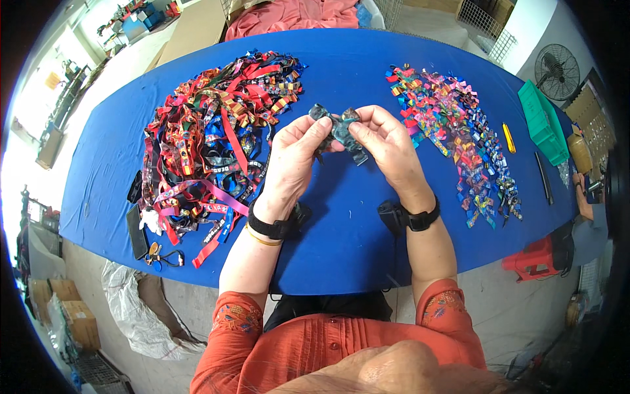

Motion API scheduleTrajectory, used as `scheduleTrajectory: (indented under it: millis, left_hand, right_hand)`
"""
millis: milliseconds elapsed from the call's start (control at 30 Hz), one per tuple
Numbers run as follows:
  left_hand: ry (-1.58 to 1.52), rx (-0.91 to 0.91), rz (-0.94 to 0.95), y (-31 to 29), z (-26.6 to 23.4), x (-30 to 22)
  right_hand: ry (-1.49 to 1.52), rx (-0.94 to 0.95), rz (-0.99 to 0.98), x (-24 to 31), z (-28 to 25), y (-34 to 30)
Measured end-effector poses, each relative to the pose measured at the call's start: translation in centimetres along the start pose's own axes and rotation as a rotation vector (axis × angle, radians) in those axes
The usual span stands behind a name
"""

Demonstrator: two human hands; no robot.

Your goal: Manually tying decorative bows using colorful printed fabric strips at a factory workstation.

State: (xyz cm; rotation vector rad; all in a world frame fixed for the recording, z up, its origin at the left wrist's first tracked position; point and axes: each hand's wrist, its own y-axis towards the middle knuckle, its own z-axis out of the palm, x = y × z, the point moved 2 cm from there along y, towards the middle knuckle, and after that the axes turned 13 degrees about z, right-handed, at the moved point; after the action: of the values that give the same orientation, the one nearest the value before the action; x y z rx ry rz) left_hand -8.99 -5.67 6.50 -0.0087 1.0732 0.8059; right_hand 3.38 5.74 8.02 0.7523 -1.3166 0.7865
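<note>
Over the middle of the blue-covered table, my left hand and my right hand are both closed, thumbs on top. Between them they pinch a dark grey-green patterned ribbon, bunched into a bow-like shape. Part of it is hidden behind my fingers. Just left of my left hand lies a big tangled heap of printed ribbon straps, mostly red, black and blue. To the right of my right hand spreads a pile of small folded ribbon pieces in pink, red, yellow and blue.
Right of the small pieces lie a yellow cutter and a long black object, with a green crate at the edge. A dark rectangular case and keys lie front left. A white sack rests on the floor.
</note>
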Motion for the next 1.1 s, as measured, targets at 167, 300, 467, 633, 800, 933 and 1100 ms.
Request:
scheduleTrajectory:
  millis: [167, 300, 467, 633, 800, 933, 1100]
  left_hand:
    - [0.000, 0.027, -0.042, 0.0, 0.2, -0.2]
    - [0.016, 0.042, -0.036, -0.2, 0.2, 0.0]
    - [0.023, 0.040, -0.044, -0.2, 0.5, -0.5]
    - [0.047, 0.059, -0.034, -0.2, 0.0, 0.2]
    - [0.071, 0.046, -0.053, -0.4, 0.5, 0.2]
    - [0.055, 0.013, 0.015, -0.2, 0.1, 0.2]
    - [0.013, -0.035, 0.039, -0.4, 0.8, 0.2]
  right_hand:
    - [0.011, 0.021, 0.014, -0.3, -0.3, 0.3]
    - [-0.005, -0.024, -0.020, -0.1, -0.2, 0.2]
    - [-0.077, -0.002, -0.071, 1.1, 0.1, -0.3]
    - [-0.085, 0.011, -0.077, 1.2, 0.1, -0.4]
    - [-0.119, -0.068, -0.072, 0.6, 0.1, -0.2]
    - [0.022, -0.066, -0.066, 0.7, 0.2, -0.2]
    - [-0.010, -0.046, -0.065, -0.1, 0.7, 0.1]
